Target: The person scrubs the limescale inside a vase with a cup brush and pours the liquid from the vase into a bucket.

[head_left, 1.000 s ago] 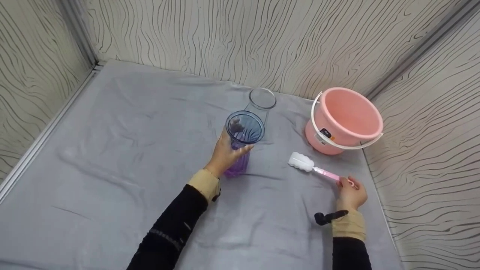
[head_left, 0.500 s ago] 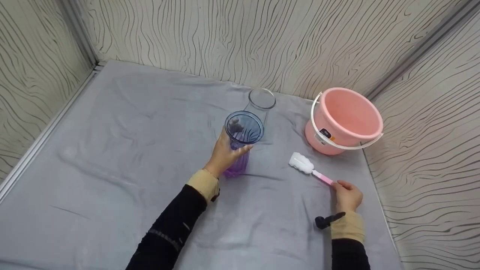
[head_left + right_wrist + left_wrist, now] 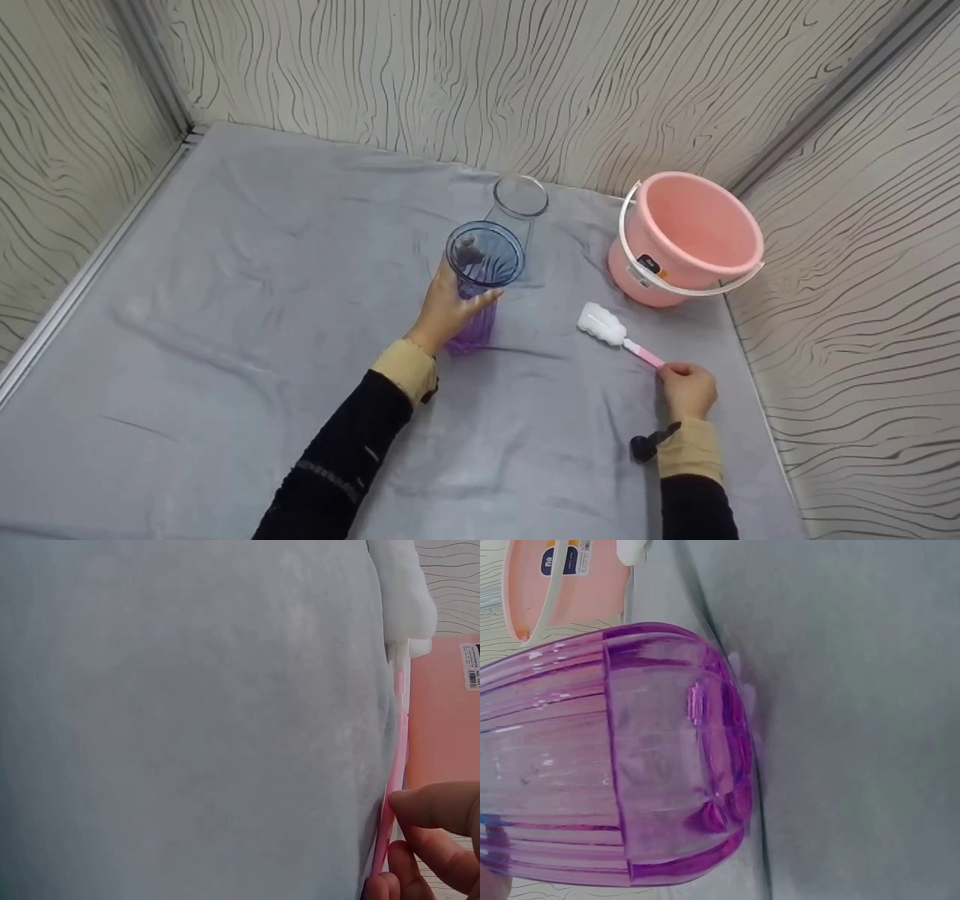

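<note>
The purple cup (image 3: 480, 289) stands upright on the grey cloth (image 3: 247, 300) at frame centre, with the left hand (image 3: 444, 311) wrapped around its lower side. Lower right, the brush (image 3: 619, 335) lies on the cloth, white sponge head toward the upper left; the right hand (image 3: 686, 390) pinches the near end of its pink handle between curled fingers (image 3: 435, 810). A clear glass (image 3: 520, 202) stands just behind the cup. The pink bucket (image 3: 686, 240) sits at upper right, near the brush head.

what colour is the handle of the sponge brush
Pink, with a white sponge head; the brush handle shows best in the head view.
</note>
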`<action>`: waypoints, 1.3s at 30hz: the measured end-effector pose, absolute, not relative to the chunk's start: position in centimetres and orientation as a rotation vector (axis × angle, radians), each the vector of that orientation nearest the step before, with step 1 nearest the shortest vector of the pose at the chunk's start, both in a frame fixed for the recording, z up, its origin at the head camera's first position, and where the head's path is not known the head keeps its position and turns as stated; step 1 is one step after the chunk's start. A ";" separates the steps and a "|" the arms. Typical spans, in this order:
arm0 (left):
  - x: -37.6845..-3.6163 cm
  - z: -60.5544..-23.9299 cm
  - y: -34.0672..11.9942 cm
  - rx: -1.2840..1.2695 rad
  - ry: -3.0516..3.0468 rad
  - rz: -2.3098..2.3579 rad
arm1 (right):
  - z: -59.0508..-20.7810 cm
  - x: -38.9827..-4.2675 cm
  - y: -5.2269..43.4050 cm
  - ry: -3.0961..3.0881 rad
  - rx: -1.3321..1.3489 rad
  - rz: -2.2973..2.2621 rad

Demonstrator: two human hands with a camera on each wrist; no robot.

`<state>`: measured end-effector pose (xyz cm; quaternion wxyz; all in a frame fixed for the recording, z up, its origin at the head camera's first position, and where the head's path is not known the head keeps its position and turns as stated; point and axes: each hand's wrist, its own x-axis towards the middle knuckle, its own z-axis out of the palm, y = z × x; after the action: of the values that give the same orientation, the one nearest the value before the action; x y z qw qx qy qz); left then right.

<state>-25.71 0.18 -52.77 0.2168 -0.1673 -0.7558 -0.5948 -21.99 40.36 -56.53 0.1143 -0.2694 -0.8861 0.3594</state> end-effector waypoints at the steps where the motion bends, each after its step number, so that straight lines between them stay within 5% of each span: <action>1: -25.7 -52.8 0.2 -0.462 -2.095 -1.651 | -56.5 -22.0 40.3 -2.601 -0.794 1.051; 39: -25.8 -53.0 0.2 -0.472 -2.071 -1.642 | -53.6 -21.3 34.6 -2.644 -0.615 1.227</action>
<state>-25.83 0.22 -53.03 0.2264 -0.1713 -0.7512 -0.5958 -21.25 34.60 -53.61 0.0811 -0.2058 -0.8846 0.4105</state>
